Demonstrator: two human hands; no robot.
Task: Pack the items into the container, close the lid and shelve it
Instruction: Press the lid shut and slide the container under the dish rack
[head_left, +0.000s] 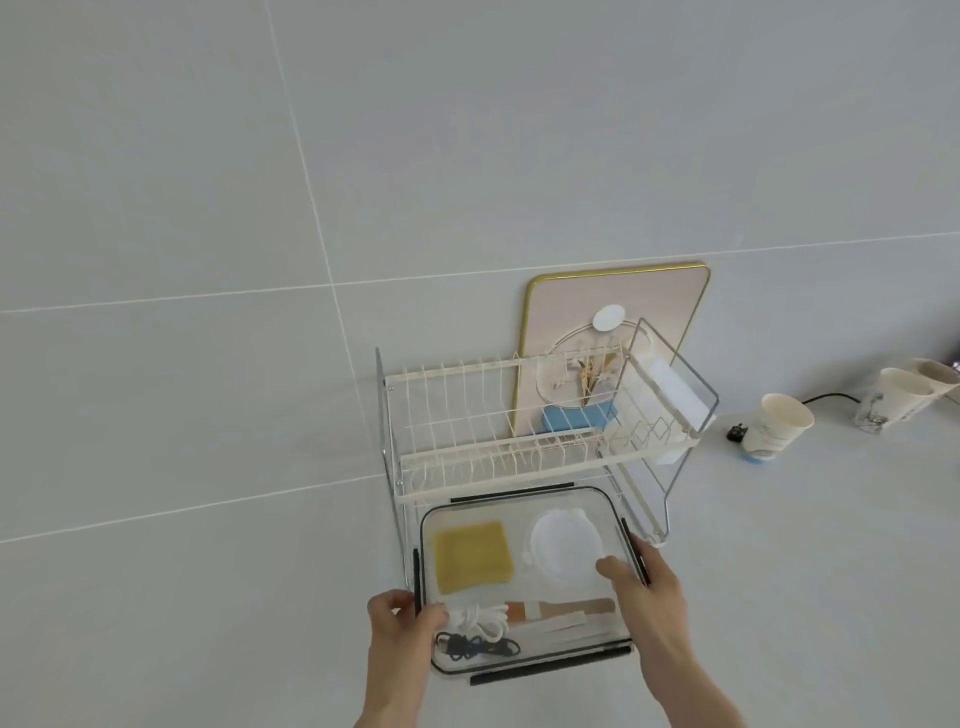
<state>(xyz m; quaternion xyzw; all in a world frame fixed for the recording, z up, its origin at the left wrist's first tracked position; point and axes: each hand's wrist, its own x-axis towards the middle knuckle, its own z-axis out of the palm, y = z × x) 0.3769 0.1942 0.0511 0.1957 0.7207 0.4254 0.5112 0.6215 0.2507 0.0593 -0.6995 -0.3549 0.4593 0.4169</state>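
Hands: left (402, 616), right (641, 582) grasping container (519, 660) edges | under rack (519, 452) | counter (208, 597) open leftward

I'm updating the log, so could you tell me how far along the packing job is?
Packed and closed: the yellow sponge, white round piece and cords lie under the container's shut lid. In hand: the left hand and right hand hold its sides at the rack's lower tier. Left: pushing it fully in.
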